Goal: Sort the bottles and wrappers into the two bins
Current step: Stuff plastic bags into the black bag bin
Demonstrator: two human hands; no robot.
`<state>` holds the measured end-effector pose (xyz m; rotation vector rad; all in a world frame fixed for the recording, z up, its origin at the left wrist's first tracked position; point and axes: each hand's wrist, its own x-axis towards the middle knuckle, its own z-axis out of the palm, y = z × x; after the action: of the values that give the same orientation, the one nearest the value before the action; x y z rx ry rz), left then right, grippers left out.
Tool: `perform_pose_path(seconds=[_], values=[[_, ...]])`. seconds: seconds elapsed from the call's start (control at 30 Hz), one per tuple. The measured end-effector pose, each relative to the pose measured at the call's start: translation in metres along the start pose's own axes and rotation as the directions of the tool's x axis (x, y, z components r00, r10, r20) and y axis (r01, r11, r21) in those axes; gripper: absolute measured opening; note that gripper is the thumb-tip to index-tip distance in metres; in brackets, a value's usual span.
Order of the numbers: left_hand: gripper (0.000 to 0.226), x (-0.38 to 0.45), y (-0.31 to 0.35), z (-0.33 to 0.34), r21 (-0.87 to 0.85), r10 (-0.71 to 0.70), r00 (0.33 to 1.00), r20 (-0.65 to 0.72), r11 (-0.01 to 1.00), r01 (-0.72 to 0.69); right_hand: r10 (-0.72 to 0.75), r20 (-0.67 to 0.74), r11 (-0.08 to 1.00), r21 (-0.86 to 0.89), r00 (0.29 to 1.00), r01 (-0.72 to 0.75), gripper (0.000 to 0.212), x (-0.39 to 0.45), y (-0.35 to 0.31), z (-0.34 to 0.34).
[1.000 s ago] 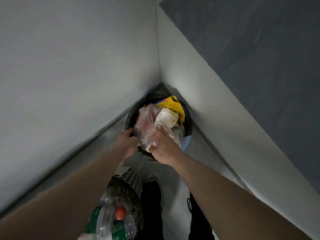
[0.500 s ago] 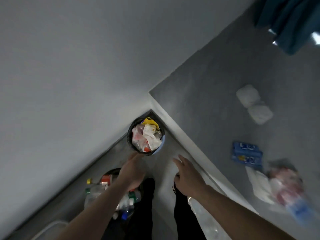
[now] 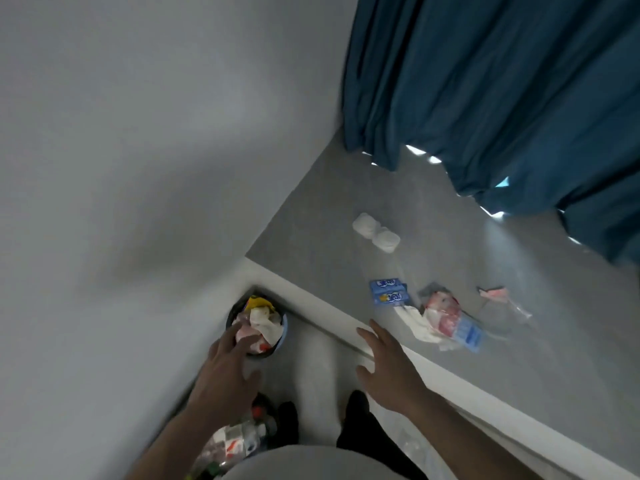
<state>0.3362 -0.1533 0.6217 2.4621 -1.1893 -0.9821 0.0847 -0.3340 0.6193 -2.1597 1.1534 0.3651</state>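
Both hands are showing empty. The right hand (image 3: 388, 368) is hovering with its fingers spread wide above the white ledge (image 3: 450, 382), gripping nothing. The left hand (image 3: 228, 362) is hanging loosely open over the floor, its fingertips overlapping the near rim of the wrapper bin (image 3: 282, 336) in this view; contact cannot be judged.

The wrapper bin is sitting in the corner where wall meets ledge, heaped with crumpled wrappers. The bottle bin (image 3: 270, 422) is standing just below the left forearm, full of bottles (image 3: 239, 441).

Unsorted litter is lying on the raised grey surface (image 3: 346, 202) beyond the ledge: a blue packet (image 3: 389, 292), a red-and-white wrapper pile (image 3: 445, 317) touching white tissue, a thin clear wrapper (image 3: 502, 299) further right, and a white double pack (image 3: 375, 232) further back, near the curtain (image 3: 502, 91).

Judgement: the step in hand is fetching the next wrapper. The right hand is sitting closest; reaching over the ledge for the blue packet or the pile looks best. Pinching flimsy film flat against the surface and gathering several pieces would likely be saving trips. The wrapper bin is looking overfull, so pressing pieces down may be needed or they could be spilling.
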Motion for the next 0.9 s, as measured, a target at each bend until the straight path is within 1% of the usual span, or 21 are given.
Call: perform_pose_path(seconds=[0.07,0.23,0.33,0.4,0.53,0.63,0.73,0.8,0.9], values=[[0.062,-0.003,0.012,-0.009,0.025,0.068,0.998,-0.009,0.997,-0.068,0.056,-0.048,0.997,0.059,0.997,-0.053,0.07,-0.02,0.008,-0.002],[0.06,-0.002,0.057,-0.014,0.096,0.227,0.974,-0.024,0.97,-0.224,0.173,-0.151,0.979,0.138,0.973,-0.153,0.07,-0.067,0.042,-0.008],[0.057,-0.003,0.091,-0.003,0.15,0.323,0.946,0.009,0.935,-0.321,0.237,-0.208,0.96,0.203,0.949,-0.195,0.07,-0.098,0.074,-0.012],[0.058,-0.005,0.109,0.004,0.152,0.342,0.939,0.037,0.927,-0.343,0.267,-0.225,0.95,0.227,0.937,-0.216,0.071,-0.113,0.092,-0.012],[0.06,-0.018,0.161,0.044,0.193,0.422,0.901,0.103,0.88,-0.434,0.349,-0.254,0.917,0.289,0.902,-0.274,0.07,-0.169,0.15,-0.006],[0.068,-0.034,0.202,0.083,0.248,0.476,0.871,0.125,0.835,-0.492,0.399,-0.264,0.896,0.316,0.878,-0.312,0.071,-0.214,0.203,0.001],[0.076,-0.057,0.241,0.13,0.338,0.493,0.855,0.162,0.786,-0.517,0.421,-0.243,0.895,0.27,0.874,-0.356,0.074,-0.263,0.262,0.011],[0.08,-0.077,0.266,0.164,0.387,0.474,0.862,0.178,0.772,-0.504,0.432,-0.206,0.896,0.211,0.878,-0.391,0.077,-0.294,0.302,0.016],[0.083,-0.106,0.295,0.208,0.456,0.44,0.872,0.214,0.745,-0.487,0.467,-0.158,0.881,0.172,0.87,-0.441,0.079,-0.338,0.351,0.023]])
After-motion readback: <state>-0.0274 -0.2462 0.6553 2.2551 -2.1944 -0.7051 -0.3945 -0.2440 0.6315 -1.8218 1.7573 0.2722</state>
